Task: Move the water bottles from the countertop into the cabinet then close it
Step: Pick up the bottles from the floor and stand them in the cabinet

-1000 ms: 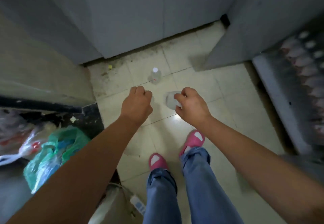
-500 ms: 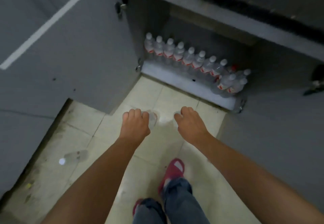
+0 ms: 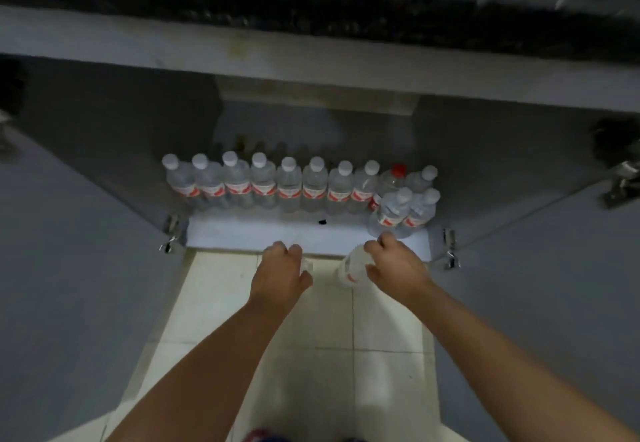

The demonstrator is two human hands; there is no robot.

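Both hands at open cabinet (image 3: 311, 239) front – right hand (image 3: 394, 268) grips a water bottle (image 3: 351, 266), left hand (image 3: 282, 275) curled on another bottle (image 3: 306, 265), mostly hidden. Row of bottles (image 3: 287, 183) stands inside on cabinet floor.

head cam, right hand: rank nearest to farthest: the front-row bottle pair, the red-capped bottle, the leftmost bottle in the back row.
From the right hand:
1. front-row bottle pair, just beyond the knuckles at the cabinet's right end.
2. red-capped bottle, behind that pair, right end of the back row.
3. leftmost bottle, far left end of the row.
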